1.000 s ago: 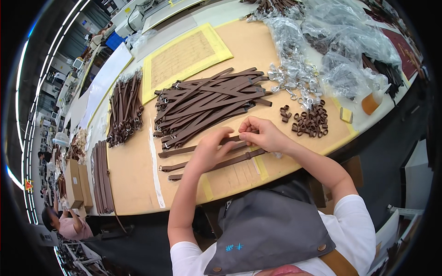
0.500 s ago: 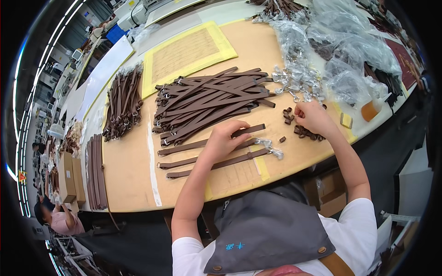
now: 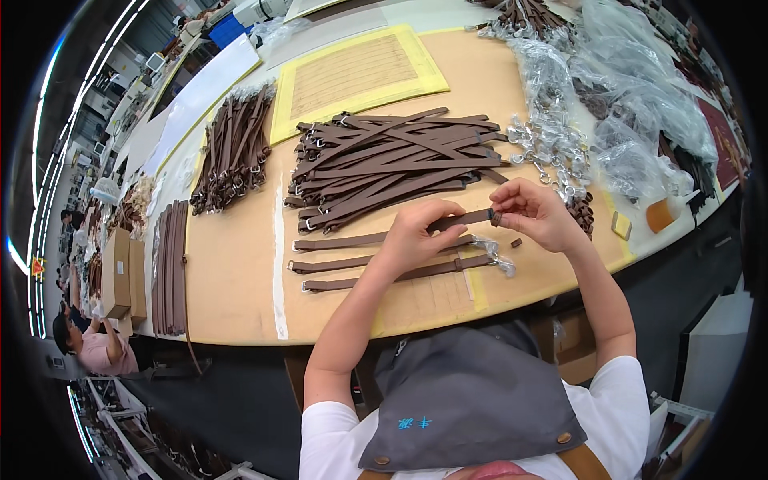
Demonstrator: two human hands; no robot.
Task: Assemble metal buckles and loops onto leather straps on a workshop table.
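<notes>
Two hands [image 3: 418,234] [image 3: 541,214], one held strap [image 3: 344,240], one pinched loop [image 3: 497,219], two nearer straps [image 3: 332,265] [image 3: 436,270]

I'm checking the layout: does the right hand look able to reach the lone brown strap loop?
Probably yes: the lone brown strap loop lies uncovered on the table, close to the right hand, though that hand is busy at a brown strap.

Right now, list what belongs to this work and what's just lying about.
Work:
- strap, in the left hand
- small loop, in the right hand, at the strap's tip
- strap pile
- metal clips

Apparently lying about:
- yellow-edged board
- orange bottle
- blue crate
</notes>
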